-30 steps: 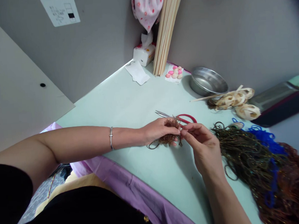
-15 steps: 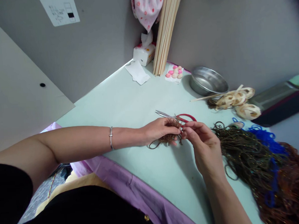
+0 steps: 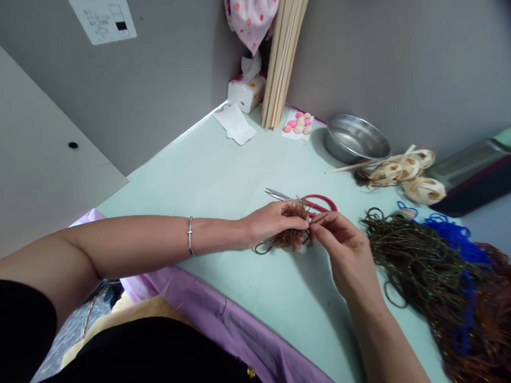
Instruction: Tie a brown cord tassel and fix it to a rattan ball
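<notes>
Head view: just beside the red scissors point(image 3: 322, 201), left hand point(image 3: 270, 222) clamps the brown cord bundle point(image 3: 290, 239) steady; right hand point(image 3: 346, 250) pinches 1 strand point(image 3: 317, 218).

Brown glitter cord tangle point(image 3: 290, 237), pinched from both sides

Bristly copper-brown clump with one dark loop trailing left. It sits low over the middle of the desk point(image 3: 211, 177), gripped between the fingertips of the left hand point(image 3: 269, 222) and right hand point(image 3: 345, 249).

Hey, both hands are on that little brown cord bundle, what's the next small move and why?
Probably draw the strand pinched by the right hand snug, since the left hand steadies the brown cord bundle and the red-handled scissors lie just behind.
</notes>
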Demonstrator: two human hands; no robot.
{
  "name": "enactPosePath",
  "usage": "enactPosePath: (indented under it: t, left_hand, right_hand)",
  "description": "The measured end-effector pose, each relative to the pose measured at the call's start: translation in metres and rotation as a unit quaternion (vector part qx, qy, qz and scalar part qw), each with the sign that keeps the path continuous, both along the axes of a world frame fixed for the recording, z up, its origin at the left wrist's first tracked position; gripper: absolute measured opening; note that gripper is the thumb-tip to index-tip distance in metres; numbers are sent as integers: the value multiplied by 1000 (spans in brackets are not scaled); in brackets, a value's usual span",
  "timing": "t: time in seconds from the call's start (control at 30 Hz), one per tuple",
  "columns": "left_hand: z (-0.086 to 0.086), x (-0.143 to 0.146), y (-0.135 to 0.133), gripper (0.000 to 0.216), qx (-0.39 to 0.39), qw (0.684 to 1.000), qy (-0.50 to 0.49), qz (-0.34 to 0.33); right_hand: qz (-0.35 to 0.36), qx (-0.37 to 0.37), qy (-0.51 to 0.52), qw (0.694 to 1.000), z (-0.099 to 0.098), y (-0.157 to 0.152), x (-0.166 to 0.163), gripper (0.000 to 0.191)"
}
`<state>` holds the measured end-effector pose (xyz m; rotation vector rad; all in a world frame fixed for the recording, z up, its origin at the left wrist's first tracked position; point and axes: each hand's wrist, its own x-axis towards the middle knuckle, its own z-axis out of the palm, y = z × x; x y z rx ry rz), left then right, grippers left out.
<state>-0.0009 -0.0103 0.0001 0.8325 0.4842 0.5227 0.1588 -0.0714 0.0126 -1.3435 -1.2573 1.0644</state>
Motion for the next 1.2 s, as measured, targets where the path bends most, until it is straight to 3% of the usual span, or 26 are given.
enactPosePath:
  t: [0.33,0.47,0.8,0.97,1.2]
  left_hand:
    - [-3,0,3,9,-49,998,-39,27]
    - [-7,0,3,19,-41,999,-35,-1]
    - [-5,-1,6,26,-31,996,-65,49]
    - [-11,1,4,27,-11,997,-63,32]
    - [-7,-1,5,23,-37,998,-37,33]
  right_hand:
    - [-8,-31,51,998,-5,-1,0,9]
    - [-13,-37,64,997,-3,-1,-2,10]
    - [-10,-60,123,990,-5,1,-1,10]
    - [17,-60,107,992,-5,2,-1,13]
    - [-48,-6,123,991,-6,3,0,12]
